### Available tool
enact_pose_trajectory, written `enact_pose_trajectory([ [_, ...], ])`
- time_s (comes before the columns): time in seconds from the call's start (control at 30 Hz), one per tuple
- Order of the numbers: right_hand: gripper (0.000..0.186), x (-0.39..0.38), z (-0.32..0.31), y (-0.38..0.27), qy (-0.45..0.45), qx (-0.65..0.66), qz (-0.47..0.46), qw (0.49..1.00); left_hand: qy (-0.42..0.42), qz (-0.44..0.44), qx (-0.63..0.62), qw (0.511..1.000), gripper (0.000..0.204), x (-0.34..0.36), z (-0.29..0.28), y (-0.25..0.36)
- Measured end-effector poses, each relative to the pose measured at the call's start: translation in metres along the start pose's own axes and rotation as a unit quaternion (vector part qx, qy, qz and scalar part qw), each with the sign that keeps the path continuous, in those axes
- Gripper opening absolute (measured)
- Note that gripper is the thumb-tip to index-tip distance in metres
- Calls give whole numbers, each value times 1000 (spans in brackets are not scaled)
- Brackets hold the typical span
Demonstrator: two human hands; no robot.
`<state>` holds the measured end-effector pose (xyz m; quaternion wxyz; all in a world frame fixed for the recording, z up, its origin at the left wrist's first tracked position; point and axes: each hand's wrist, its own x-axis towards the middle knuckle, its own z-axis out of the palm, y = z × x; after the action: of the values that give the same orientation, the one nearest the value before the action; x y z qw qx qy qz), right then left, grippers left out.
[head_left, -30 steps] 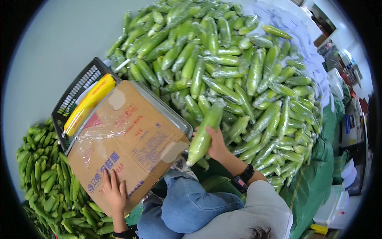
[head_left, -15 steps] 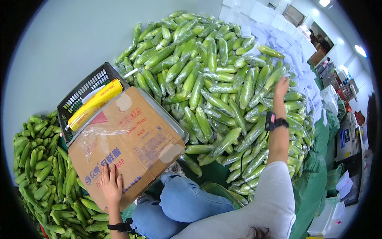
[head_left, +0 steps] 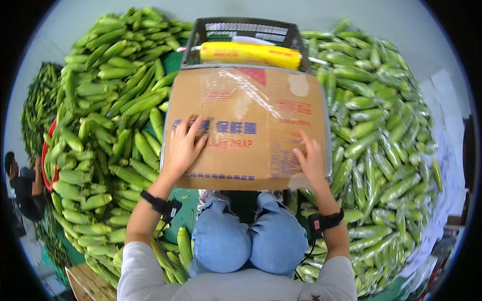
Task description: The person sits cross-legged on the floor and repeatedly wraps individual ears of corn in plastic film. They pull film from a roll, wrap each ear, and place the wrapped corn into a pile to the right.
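Observation:
A flattened brown cardboard box (head_left: 241, 168) lies before me above my knees as a work surface. My left hand (head_left: 183, 148) rests on its left part, fingers spread and nothing in them. Over its right part is my right hand (head_left: 311, 158), slightly blurred, empty with its fingers apart. Along the far edge, a yellow roll (head_left: 251, 54) lies across a black plastic crate (head_left: 286, 32). To my left is a big heap of unwrapped green corn ears (head_left: 95, 170). Film-wrapped corn ears (head_left: 366, 130) are piled to my right.
A red rim (head_left: 46, 163) shows among the corn at left. Farther left, another person (head_left: 27, 190) sits beside a dark green heap (head_left: 40, 105). A wooden box (head_left: 90, 283) stands at lower left. White sheets (head_left: 449, 120) border the wrapped pile at right.
My view has swung from the right pile back to the cardboard. My right hand, earlier stretched out on the wrapped corn, is now over the cardboard. My left hand stays on the cardboard.

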<state>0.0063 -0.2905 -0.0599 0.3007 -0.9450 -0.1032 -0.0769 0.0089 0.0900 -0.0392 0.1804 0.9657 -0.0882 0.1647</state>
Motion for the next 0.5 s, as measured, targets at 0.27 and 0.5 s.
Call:
enact_pose_trajectory([
  [0.27, 11, 105, 25, 21, 93, -32, -98, 990, -20, 45, 21, 999, 21, 103, 29, -41],
  [0.5, 12, 75, -27, 49, 59, 241, 50, 968, 54, -51, -262, 962, 5, 64, -26, -58],
])
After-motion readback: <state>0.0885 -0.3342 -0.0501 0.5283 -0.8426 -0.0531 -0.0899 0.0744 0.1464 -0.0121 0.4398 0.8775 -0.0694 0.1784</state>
